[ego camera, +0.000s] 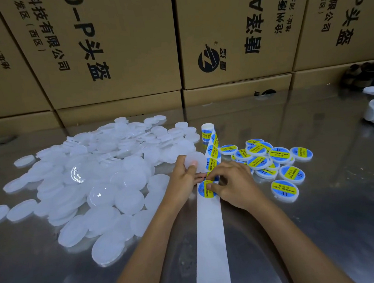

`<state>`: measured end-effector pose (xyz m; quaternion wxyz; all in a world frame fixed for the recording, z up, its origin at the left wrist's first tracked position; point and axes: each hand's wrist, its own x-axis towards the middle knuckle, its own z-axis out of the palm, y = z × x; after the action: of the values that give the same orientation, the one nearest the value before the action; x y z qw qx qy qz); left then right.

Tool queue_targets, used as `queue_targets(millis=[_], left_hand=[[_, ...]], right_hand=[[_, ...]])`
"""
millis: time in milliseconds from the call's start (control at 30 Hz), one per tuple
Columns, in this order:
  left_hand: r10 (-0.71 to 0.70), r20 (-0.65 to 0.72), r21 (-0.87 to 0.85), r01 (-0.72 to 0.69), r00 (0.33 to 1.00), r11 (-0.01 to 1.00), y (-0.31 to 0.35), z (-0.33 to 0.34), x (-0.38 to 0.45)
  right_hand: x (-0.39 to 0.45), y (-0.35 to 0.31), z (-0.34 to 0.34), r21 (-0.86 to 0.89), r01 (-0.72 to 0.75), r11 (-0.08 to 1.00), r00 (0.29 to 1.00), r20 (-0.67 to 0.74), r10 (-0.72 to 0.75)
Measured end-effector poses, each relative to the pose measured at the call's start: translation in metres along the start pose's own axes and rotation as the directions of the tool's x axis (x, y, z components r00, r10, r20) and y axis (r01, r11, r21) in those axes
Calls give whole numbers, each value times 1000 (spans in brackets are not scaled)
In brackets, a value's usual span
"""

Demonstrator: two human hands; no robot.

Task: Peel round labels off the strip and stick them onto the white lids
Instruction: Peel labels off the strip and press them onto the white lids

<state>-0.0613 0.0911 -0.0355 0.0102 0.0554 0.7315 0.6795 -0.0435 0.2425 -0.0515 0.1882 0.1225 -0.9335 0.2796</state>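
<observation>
The round blue-and-yellow labels (284, 188) read "SOLDERING PASTE"; the cardboard cartons (101, 48) behind carry black Chinese print, "头盔" among it.

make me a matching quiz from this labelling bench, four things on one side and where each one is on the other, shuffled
Things
1. plain white lids
2. labelled lids
3. bare backing strip
4. single blank lid

Places
A. running toward the camera between the forearms
B. held in the left hand
C. heaped on the left of the table
D. clustered to the right of the right hand

Pairs: 1-C, 2-D, 3-A, 4-B
</observation>
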Motion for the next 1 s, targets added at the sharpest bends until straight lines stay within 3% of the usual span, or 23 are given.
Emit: queue_targets(millis=[133,233,367,467,567,767,1000], left_hand=[[-15,-7,35,15,1000,999,-1,-2,0],[-23,-20,72,25,1000,997,-1,-3,0],[-46,-41,-1,46,998,999,1,-1,-1],[-97,-27,-107,94,995,990,1,-2,-1],[-96,0,-205,94,995,974,3,-6,-4],[-43,199,-273,97,979,957,8,-5,-11],[-107,246,-340,189,963,921,13,0,-11]], right_hand=[[1,-6,1,63,61,996,996,-63,-57],[2,-12,-1,280,24,960,996,-92,2],[7,-17,-7,678,-94,729,973,-92,211],[8,-14,-11,793,-105,601,947,-106,304],[7,-14,-8,804,-117,583,948,-84,306],[7,-19,-7,739,-60,671,933,-197,300],[6,-19,-6,699,-51,713,940,-207,270]])
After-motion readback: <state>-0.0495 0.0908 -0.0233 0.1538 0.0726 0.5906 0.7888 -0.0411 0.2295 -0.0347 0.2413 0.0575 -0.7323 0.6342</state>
